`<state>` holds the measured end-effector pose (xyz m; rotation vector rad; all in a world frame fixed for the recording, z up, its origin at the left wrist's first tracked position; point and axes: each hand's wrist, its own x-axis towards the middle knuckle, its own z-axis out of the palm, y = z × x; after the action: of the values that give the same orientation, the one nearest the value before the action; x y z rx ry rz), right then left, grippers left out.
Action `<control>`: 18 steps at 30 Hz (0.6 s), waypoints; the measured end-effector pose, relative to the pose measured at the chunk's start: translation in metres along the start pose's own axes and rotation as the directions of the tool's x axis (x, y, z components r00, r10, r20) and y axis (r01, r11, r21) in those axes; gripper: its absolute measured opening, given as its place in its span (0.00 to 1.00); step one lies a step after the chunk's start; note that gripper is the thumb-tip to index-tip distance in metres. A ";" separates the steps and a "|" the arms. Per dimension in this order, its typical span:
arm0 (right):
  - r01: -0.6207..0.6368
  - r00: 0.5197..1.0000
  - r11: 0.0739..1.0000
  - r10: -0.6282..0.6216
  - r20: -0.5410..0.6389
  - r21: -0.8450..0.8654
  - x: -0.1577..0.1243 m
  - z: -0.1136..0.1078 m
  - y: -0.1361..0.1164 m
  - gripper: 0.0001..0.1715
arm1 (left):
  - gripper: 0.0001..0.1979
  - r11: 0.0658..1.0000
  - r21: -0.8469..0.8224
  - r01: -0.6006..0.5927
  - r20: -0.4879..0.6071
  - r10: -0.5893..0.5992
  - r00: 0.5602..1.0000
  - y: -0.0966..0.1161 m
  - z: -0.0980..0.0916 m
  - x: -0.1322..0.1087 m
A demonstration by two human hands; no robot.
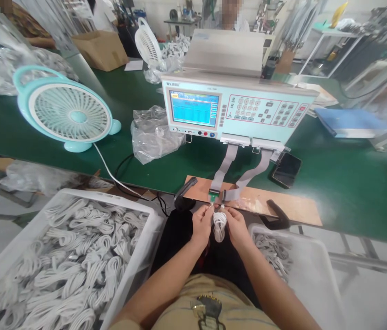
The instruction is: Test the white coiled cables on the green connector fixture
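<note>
A coiled white cable [219,225] hangs between my two hands at the front edge of a wooden board [296,208]. My left hand [202,223] pinches one end of it, close to a small green circuit board [213,197]. The other end is between the fingers of my right hand [236,223], just below the dark connector of a grey ribbon cable [251,172]. Both ribbon cables run up to a tester [237,107] with a lit blue screen. Whether the cable ends are seated in the connectors cannot be made out.
Left of me stands a white bin [145,208] full of coiled cables; a second bin [329,261] with cables is on the right. Two black clamps [184,190] hold the board. A fan [71,112], a plastic bag [155,135], a phone [286,170] and a blue folder [347,121] lie around. People sit beyond.
</note>
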<state>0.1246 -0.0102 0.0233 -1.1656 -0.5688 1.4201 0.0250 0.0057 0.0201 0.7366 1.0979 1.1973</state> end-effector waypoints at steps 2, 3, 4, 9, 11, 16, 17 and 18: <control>0.003 1.000 1.000 -0.003 0.007 0.009 0.000 -0.001 0.000 0.11 | 0.11 1.000 -0.021 0.001 -0.009 -0.001 1.000 -0.002 0.001 -0.001; 0.003 1.000 1.000 -0.003 0.010 0.017 0.000 -0.001 0.000 0.11 | 0.11 0.999 -0.033 0.003 -0.017 -0.003 1.000 -0.002 0.002 -0.001; 0.002 1.000 1.000 -0.002 0.016 0.026 0.000 -0.001 0.000 0.10 | 0.11 0.999 -0.043 0.002 -0.023 -0.003 1.000 -0.003 0.002 -0.002; -0.002 1.000 1.000 0.001 0.021 0.027 0.001 -0.002 0.002 0.10 | 0.13 0.999 -0.046 -0.017 -0.039 0.015 0.999 -0.004 0.003 -0.005; -0.004 1.000 1.000 0.004 0.013 0.016 0.001 -0.003 0.002 0.10 | 0.14 0.998 -0.069 -0.009 -0.050 0.005 0.999 -0.005 0.004 -0.004; -0.021 1.000 1.000 0.021 0.020 -0.001 0.000 -0.003 0.000 0.12 | 0.14 0.999 -0.052 -0.012 -0.092 0.008 0.996 -0.005 0.006 -0.006; -0.022 1.000 1.000 0.022 0.018 -0.009 0.000 -0.003 0.000 0.12 | 0.14 0.999 -0.035 -0.019 -0.095 0.016 0.995 -0.005 0.006 -0.006; -0.023 1.000 1.000 0.023 0.014 -0.016 0.000 -0.003 0.000 0.13 | 0.14 0.999 -0.016 -0.027 -0.096 0.025 0.995 -0.005 0.006 -0.006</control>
<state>0.1270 -0.0110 0.0223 -1.1786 -0.5791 1.4466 0.0322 -0.0007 0.0195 0.6876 1.1583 1.2740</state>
